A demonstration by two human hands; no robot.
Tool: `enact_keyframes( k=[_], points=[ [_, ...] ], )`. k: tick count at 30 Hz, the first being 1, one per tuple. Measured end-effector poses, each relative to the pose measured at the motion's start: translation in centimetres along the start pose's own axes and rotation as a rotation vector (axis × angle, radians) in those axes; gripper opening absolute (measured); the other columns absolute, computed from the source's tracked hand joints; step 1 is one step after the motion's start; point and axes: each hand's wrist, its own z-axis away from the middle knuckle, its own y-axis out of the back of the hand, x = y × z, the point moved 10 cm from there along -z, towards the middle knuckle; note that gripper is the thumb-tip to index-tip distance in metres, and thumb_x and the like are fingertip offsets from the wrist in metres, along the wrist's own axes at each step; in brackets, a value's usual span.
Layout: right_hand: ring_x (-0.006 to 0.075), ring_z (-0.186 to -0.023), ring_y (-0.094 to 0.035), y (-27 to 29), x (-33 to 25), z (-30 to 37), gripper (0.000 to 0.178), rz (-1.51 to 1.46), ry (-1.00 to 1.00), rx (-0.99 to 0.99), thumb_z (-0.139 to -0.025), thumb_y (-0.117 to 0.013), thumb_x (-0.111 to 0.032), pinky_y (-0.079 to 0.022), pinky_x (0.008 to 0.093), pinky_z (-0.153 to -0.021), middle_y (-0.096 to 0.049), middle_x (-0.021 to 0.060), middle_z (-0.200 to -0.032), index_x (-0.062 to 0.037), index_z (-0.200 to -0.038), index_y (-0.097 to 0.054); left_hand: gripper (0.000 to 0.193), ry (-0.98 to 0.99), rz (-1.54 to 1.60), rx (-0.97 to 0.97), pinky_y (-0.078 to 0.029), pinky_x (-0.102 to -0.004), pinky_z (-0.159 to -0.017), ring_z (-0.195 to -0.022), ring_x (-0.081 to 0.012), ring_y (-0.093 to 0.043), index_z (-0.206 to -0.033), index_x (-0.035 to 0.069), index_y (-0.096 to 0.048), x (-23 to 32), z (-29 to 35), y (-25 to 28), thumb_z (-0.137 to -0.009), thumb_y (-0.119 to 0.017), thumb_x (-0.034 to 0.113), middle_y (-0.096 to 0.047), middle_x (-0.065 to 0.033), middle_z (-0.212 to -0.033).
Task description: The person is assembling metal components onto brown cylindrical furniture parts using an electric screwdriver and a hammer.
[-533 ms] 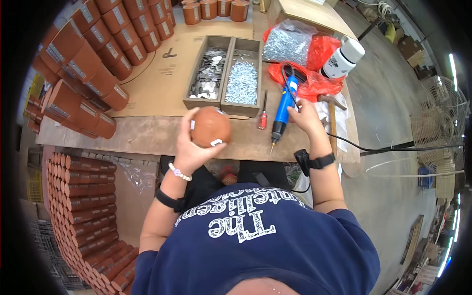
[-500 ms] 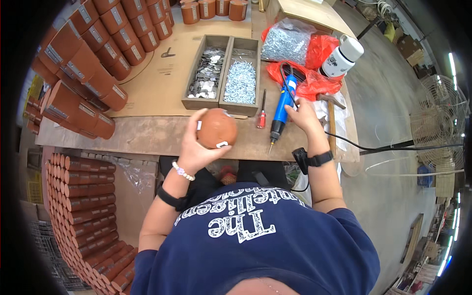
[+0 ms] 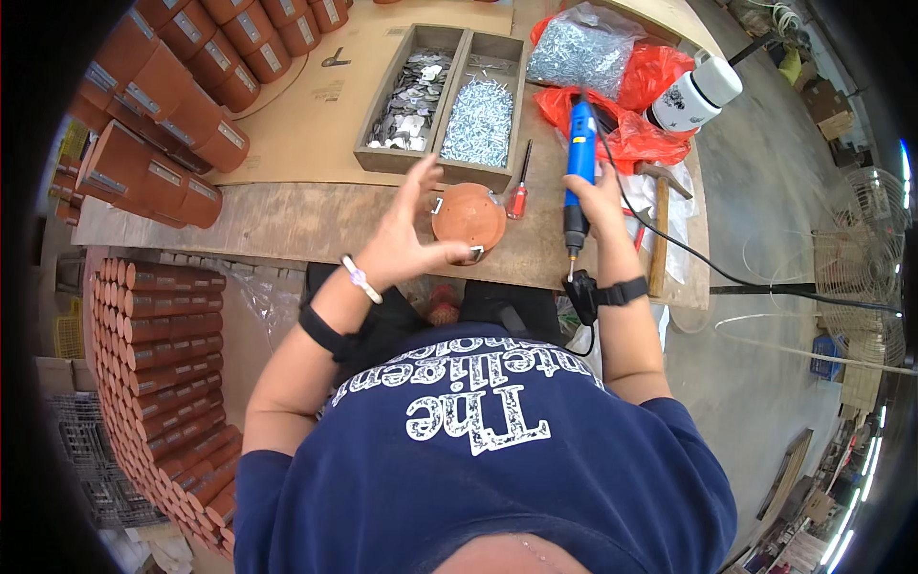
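A round terracotta-coloured pot [image 3: 468, 218] stands at the table's front edge, its flat face up, with small metal clips at its rim. My left hand [image 3: 406, 234] is beside it, fingers spread and raised off its side; the thumb tip lies close to the near clip, and I cannot tell whether it touches. In my right hand [image 3: 598, 199] is a blue electric screwdriver [image 3: 580, 143], held upright with its bit toward me, right of the pot. A red-handled screwdriver [image 3: 517, 201] lies between pot and power tool.
Behind the pot, a wooden tray holds grey metal plates [image 3: 411, 100] and silver screws [image 3: 478, 122]. A hammer [image 3: 660, 239], red plastic bag [image 3: 622, 134], bag of screws [image 3: 579, 53] and white bottle [image 3: 693, 94] lie right. Stacked pots [image 3: 182, 105] crowd the left; a black cord [image 3: 708, 279] trails right.
The pot now rests on the table, farther right, and my left hand has loosened from it. My right hand has lifted the electric screwdriver and turned it more upright.
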Motion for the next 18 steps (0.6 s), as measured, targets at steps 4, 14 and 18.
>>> enact_keyframes(
  k=[4,14,18],
  points=[
    [0.0203,-0.06,-0.056,1.7,-6.7,3.5,0.054,-0.631,-0.014,-0.198,-0.063,-0.059,-0.002,-0.051,0.0323,-0.049,-0.05,0.0126,-0.078,0.0017,-0.111,-0.034,0.053,-0.023,0.016,0.044,-0.04,-0.0365,-0.082,-0.101,-0.0226,-0.048,-0.117,0.005,-0.04,1.3,-4.3,3.2,-0.073,-0.061,0.026,-0.05,-0.0134,-0.11],
    [0.0211,-0.065,-0.051,9.4,-16.2,7.8,0.054,-0.952,0.265,-0.24,-0.062,-0.052,-0.003,-0.046,0.0351,-0.058,-0.047,0.0105,-0.075,0.0045,-0.112,-0.036,0.021,-0.1,-1.107,-0.271,-0.041,-0.0384,-0.075,-0.085,-0.0259,-0.055,-0.088,0.011,-0.061,-1.8,-11.6,-3.2,-0.069,-0.061,0.021,-0.06,-0.0091,-0.083],
    [0.0224,-0.063,-0.053,11.3,-17.1,8.8,0.049,-0.913,0.361,-0.17,-0.063,-0.053,-0.002,-0.046,0.0345,-0.059,-0.048,0.0119,-0.071,0.0063,-0.109,-0.038,0.013,0.006,-1.011,-0.324,-0.04,-0.039,-0.073,-0.085,-0.0238,-0.055,-0.079,0.014,-0.061,-2.7,-12.7,-3.3,-0.069,-0.061,0.022,-0.06,-0.0055,-0.079]
  ],
)
